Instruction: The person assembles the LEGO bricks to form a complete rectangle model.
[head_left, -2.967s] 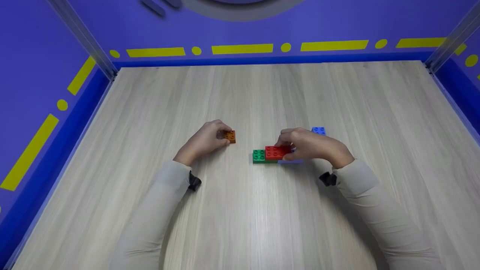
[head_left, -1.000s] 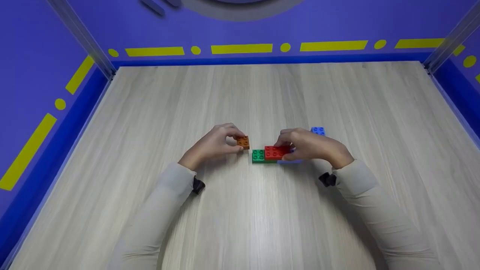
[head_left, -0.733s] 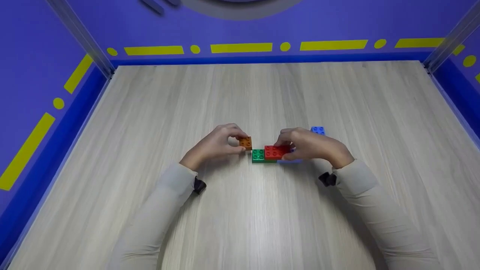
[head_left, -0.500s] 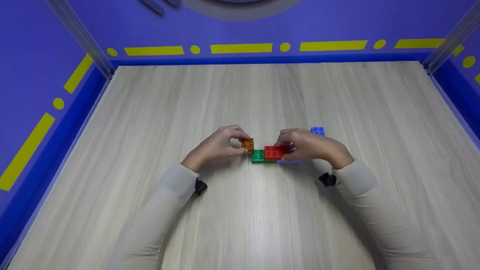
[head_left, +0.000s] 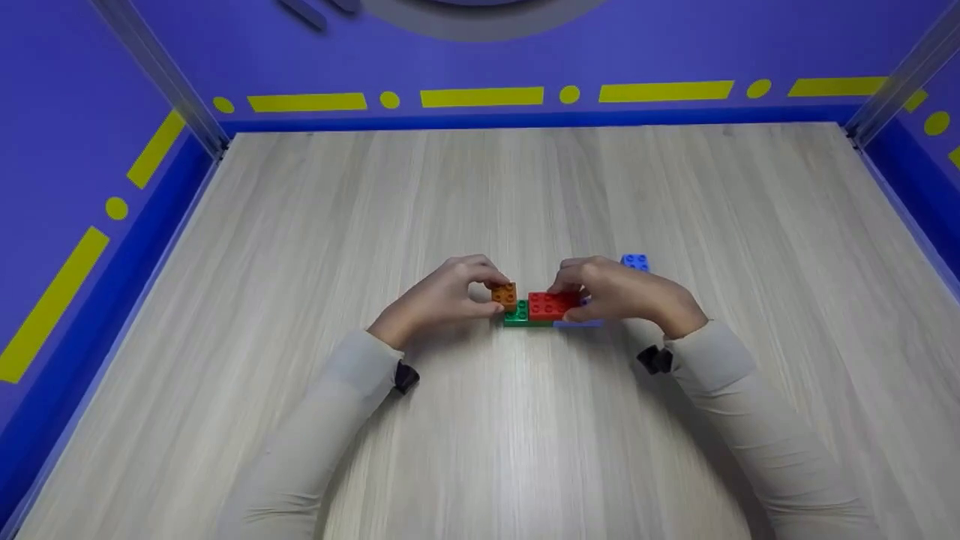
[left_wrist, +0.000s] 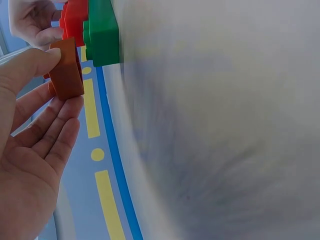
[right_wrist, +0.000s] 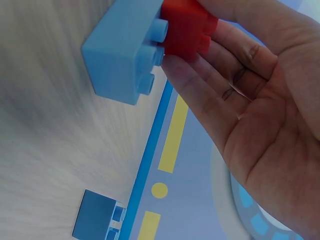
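Between thumb and fingers my left hand [head_left: 442, 296] pinches a small orange-brown toy brick [left_wrist: 67, 70]. In the head view this brick overlaps the left end of a green brick [head_left: 517, 313]; the left wrist view shows it tilted and apart from the green studs. A red brick [head_left: 546, 305] sits on top, bridging the green brick and a light blue brick [right_wrist: 117, 55]. My right hand [head_left: 626, 289] grips the red brick at its right end, thumb in front and fingers behind. Those fingers cover most of the light blue brick in the head view.
A small blue brick [head_left: 636, 261] lies on the wooden table [head_left: 480, 202] behind my right hand; the right wrist view shows this blue brick [right_wrist: 95, 215] too. Blue walls [head_left: 480, 64] with yellow marks stand along the back and sides.
My left hand has moved right and slightly nearer with the orange-brown brick, from bare table to the green brick's left end. The right hand keeps its grip on the red brick.
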